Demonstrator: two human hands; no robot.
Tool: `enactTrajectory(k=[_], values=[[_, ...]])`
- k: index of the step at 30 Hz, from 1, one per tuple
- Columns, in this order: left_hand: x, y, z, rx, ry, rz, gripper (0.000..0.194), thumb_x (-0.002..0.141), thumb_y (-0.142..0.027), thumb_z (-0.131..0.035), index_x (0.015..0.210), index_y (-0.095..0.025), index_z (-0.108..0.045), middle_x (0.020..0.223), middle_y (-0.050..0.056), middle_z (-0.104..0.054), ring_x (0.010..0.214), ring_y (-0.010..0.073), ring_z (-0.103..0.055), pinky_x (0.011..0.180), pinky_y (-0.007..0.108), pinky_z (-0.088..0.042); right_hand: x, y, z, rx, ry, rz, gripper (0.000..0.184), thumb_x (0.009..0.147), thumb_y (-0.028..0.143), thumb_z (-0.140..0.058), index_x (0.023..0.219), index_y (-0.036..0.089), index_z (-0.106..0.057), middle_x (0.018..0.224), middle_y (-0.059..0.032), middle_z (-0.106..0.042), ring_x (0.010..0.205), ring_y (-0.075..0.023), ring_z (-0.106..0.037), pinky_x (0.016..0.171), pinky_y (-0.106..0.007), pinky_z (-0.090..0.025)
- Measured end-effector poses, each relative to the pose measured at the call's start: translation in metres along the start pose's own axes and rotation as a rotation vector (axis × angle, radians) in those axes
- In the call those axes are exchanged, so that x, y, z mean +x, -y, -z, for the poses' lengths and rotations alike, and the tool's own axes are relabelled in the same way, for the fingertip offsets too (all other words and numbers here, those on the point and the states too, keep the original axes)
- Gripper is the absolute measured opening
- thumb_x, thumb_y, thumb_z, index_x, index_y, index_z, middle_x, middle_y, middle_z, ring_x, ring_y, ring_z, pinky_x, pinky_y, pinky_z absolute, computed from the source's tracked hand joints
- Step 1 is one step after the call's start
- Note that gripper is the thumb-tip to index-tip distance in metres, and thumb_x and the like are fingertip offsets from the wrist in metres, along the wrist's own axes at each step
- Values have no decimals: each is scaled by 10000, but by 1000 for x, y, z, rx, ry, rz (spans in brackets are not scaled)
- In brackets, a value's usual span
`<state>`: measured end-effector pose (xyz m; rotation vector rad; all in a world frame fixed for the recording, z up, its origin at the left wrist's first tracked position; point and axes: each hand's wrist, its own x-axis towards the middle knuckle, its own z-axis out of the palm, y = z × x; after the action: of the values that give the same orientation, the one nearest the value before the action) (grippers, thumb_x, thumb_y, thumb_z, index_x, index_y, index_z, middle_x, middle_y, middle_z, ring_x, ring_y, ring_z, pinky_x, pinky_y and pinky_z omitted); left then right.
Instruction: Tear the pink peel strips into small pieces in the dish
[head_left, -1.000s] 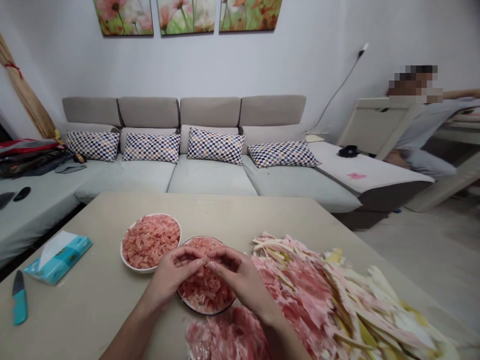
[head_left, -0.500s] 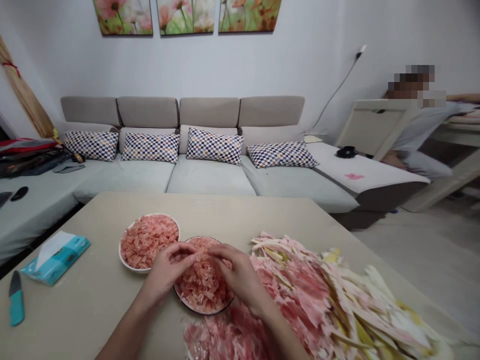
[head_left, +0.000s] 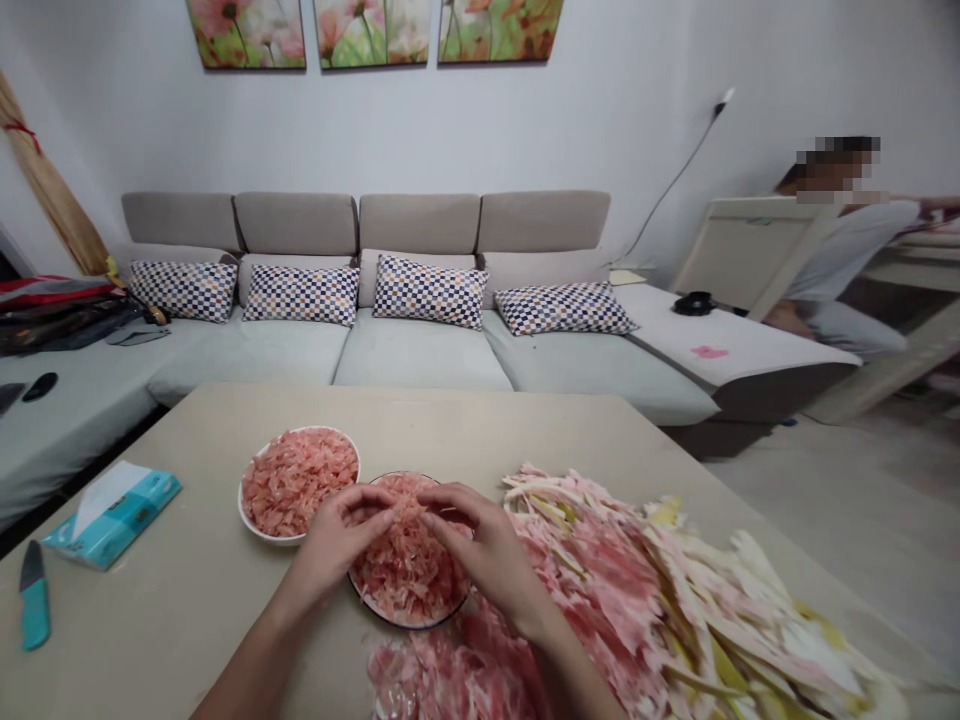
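Observation:
Over a dark-rimmed dish (head_left: 411, 627) heaped with pink pomelo pulp (head_left: 412, 575), my two hands meet fingertip to fingertip. The thumb and fingers of my left hand (head_left: 346, 528) pinch a small piece of pomelo pulp (head_left: 406, 508). From the other side, my right hand (head_left: 480, 545) grips the same piece with bent fingers and thumb; its exact edges blend into the heap below. A white bowl (head_left: 241, 505), full of pulp pieces, stands just beyond my left hand. Pink membranes and thick yellow-green pomelo peel (head_left: 712, 620) lie piled beside my right forearm.
On the table's left lie a blue tissue pack (head_left: 112, 515) and a knife with a turquoise handle (head_left: 34, 610). A grey sofa (head_left: 420, 350) with checked cushions runs behind the table (head_left: 187, 600). At the far right a person (head_left: 847, 250) sits on a chair.
My right hand has turned slightly, its fingers and thumb showing farther apart around the pulp. My left hand stays almost still. The seated person has shifted a little.

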<state>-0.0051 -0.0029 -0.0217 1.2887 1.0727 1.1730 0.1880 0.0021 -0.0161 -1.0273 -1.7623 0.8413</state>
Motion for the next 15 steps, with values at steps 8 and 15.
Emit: enactTrajectory(k=[8,15], values=[[-3,-3,-5,-7,20,-17,185,729,-298,-744,854,-171,-696,892,51,-709,845,184,-653,773,258,-508,-2,13,-13,80,21,-52,130,830,243,-657,940,224,-723,960,-33,-738,912,-189,-664,843,-299,-502],[-7,-5,-6,-120,21,63,202,719,-310,-759,831,-165,-674,817,23,-686,777,149,-634,726,225,-504,-3,12,-10,173,70,-122,150,839,323,-645,855,188,-709,858,-34,-735,806,-174,-664,768,-273,-509]])
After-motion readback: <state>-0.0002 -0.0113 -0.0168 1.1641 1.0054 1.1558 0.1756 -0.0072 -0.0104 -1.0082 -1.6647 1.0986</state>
